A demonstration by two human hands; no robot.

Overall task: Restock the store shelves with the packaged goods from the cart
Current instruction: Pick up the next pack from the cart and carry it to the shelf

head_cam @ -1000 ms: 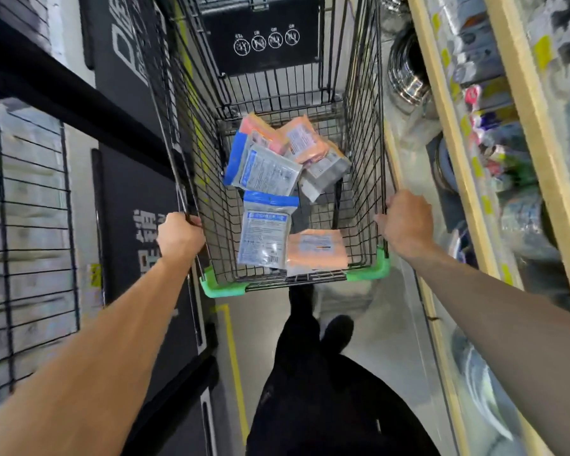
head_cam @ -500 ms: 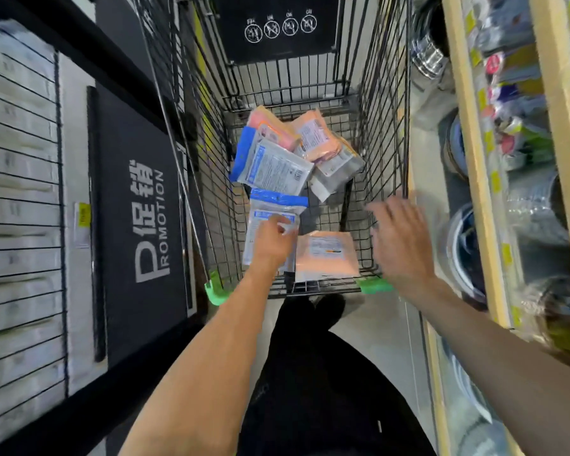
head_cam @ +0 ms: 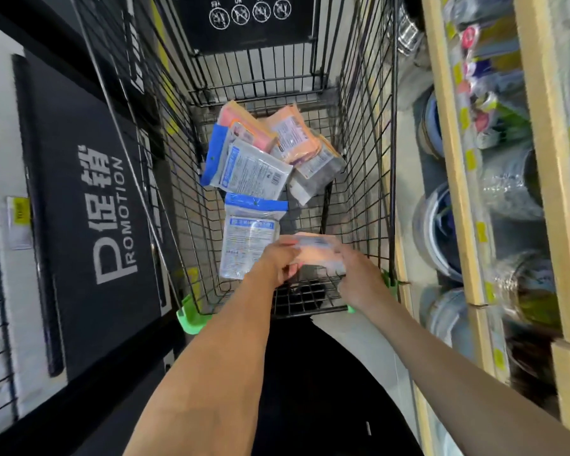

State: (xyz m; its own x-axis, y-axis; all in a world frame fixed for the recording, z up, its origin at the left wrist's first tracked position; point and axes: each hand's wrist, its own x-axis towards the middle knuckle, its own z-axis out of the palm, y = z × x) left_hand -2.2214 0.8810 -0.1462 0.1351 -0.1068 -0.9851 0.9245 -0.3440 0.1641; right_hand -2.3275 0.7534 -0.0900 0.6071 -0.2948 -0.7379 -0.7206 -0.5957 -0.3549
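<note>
Both hands [head_cam: 320,268] grip one orange packet [head_cam: 318,253]; two blue-topped packets [head_cam: 249,232] beside.

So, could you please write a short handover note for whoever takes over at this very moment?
Left hand and right hand: both grip the orange pack at the near end of the cart.
Blue-top pack lies flat beside it. A pile of packs leans at the far end.
Shelves are on the right.
Done: one pack in hand, not yet out of the cart.
Left: shelve it, then the rest.
</note>
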